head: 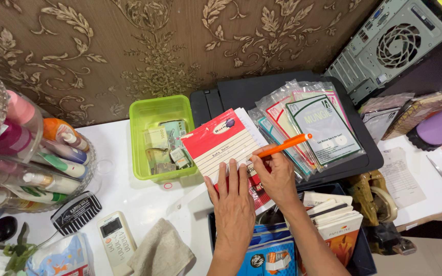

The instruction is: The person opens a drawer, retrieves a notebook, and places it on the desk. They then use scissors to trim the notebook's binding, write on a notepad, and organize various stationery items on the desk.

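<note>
So the left hand (235, 203) is lying flat with the fingers spread, pressing down on a red and white lined notepad (224, 144) and not gripping anything. The right hand (278, 178) has its grip closed around an orange pen (284, 145), tip down at the pad's lower right edge. The pad sits partly over a black printer (262, 92), right beside a green plastic tray (160, 115) of small stuff. A pile of clear plastic packets (317, 125) lies on the printer, and there's a white remote (117, 238) on the white desk (129, 194).
</note>
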